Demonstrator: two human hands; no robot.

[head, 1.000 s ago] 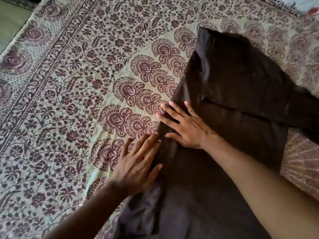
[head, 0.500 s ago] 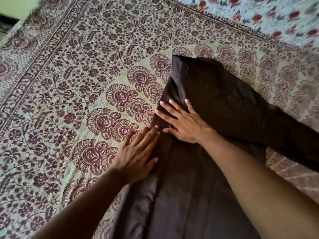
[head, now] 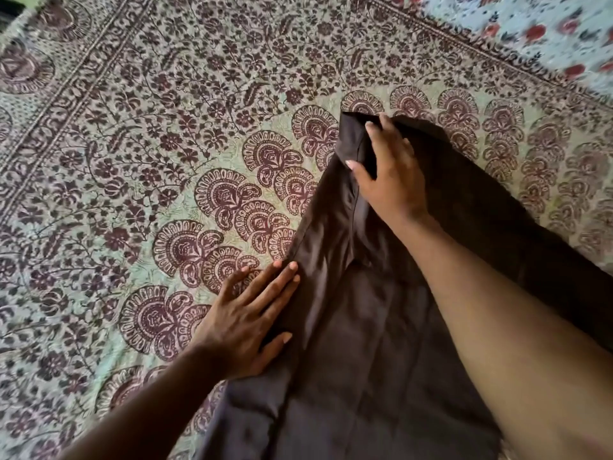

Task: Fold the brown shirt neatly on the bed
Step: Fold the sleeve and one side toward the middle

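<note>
Right hand clamped on brown shirt top, upper center, tensioning the fold. Left hand flat, fingers straight, anchoring the edge on bed.

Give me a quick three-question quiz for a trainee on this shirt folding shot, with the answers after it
1. True or false: the left hand lies with straight fingers on the left edge of the brown shirt.
2. Which hand is at the shirt's far end? A) left hand B) right hand C) neither
3. Fill in: the shirt lies on a ____-patterned bedspread.

Key:
1. True.
2. B. The right hand's fingers reach the far folded end, and the thumb is on the left fold.
3. Floral: dark maroon flowers and fan shapes on a pale green ground.
</note>
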